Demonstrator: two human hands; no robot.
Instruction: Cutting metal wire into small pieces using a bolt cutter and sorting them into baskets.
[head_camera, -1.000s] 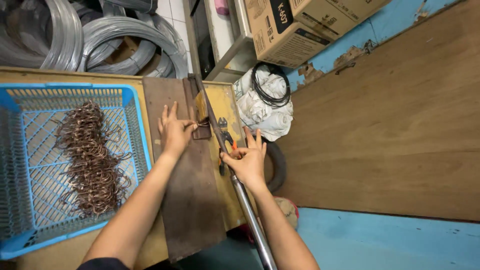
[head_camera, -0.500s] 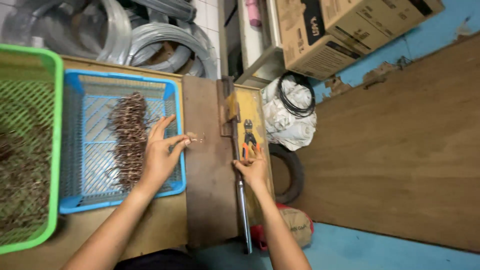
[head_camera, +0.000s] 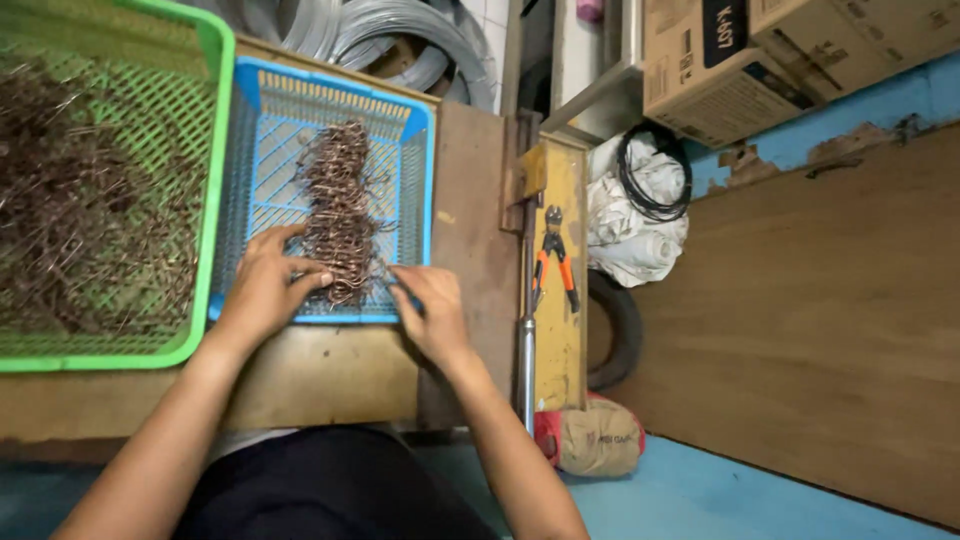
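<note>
We see two hands at the blue basket (head_camera: 262, 195), one to each side of the single heap of bent copper-coloured wire pieces (head_camera: 340, 210) that lies in it. The left hand (head_camera: 262, 290) rests over the basket's near left corner, its fingers half curled and spread, thumb and forefinger touching the near end of the heap; whether they pinch a piece we cannot tell. The right hand (head_camera: 428, 312) lies at the basket's near right corner, fingers bent loosely inward toward the heap's tail, and we cannot tell if it grips anything. Left of the blue basket stands one green basket (head_camera: 205, 190), touching it side by side, filled with a looser tangle of similar wire. Both baskets sit on a wooden bench (head_camera: 330, 375). Right of the blue basket, past a bare board, runs a yellow bar with one pair of orange-handled pliers (head_camera: 553, 262) lying on it. Beyond the blue basket we count several coils of grey wire (head_camera: 400, 35), and further right two cardboard boxes (head_camera: 740, 55)
</note>
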